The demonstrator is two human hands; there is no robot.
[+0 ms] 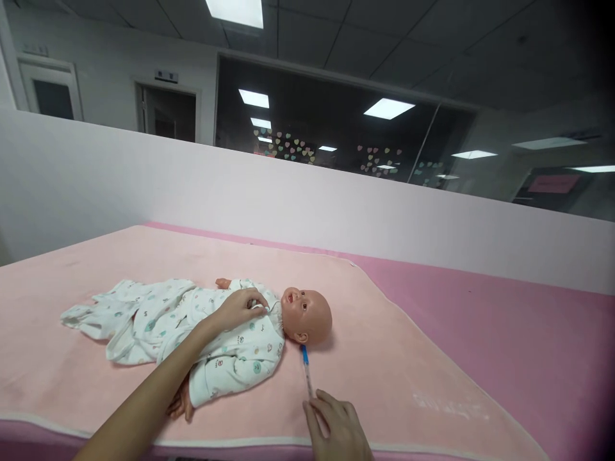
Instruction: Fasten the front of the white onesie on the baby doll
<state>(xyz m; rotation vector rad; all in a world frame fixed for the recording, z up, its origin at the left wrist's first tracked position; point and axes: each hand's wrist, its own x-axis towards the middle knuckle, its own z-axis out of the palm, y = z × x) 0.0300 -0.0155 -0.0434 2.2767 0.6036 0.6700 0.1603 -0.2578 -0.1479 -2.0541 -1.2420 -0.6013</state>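
Note:
A bald baby doll (312, 315) lies on its back, its head to the right, dressed in a white printed baby outfit (240, 358). Across its chest rests my left hand (243, 308), thumb and fingers curled together on the cloth just below the collar. Near the front edge my right hand (336, 422) pinches the lower end of a slim clear tube with a blue end (307, 372), which looks like a thermometer in its case. The tube's blue end points at the doll's head, close beneath the ear. My left forearm covers part of the doll's trunk.
A pale pink blanket (408, 358) with a white border lies under the doll on a pink padded surface (504, 320). A low white wall (288, 198) runs behind it. Beyond stand a dark window (336, 128) with heart stickers and a doorway (170, 115).

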